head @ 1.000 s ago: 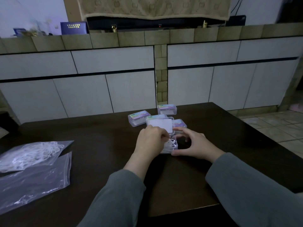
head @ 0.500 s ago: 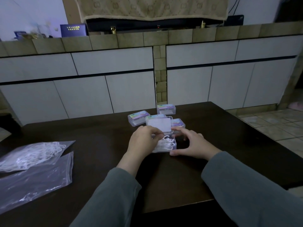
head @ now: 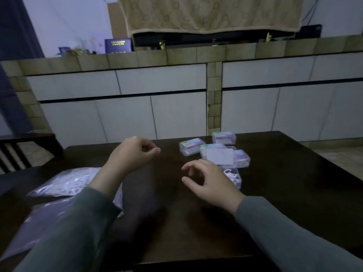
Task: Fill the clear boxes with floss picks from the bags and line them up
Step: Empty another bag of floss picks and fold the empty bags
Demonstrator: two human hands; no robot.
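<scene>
- I see the open clear plastic box [head: 234,178] of white floss picks [head: 231,175] on the dark wooden table [head: 196,232], right of centre, its lid raised.
- Four closed clear boxes with iridescent labels [head: 191,146] cluster just behind it.
- My right hand [head: 211,183] hangs just left of the open box, fingers loosely curled, holding nothing.
- My left hand [head: 130,154] is raised, fingers curled in, empty as far as I can tell.
- Two clear plastic bags [head: 67,182] lie at left.
</scene>
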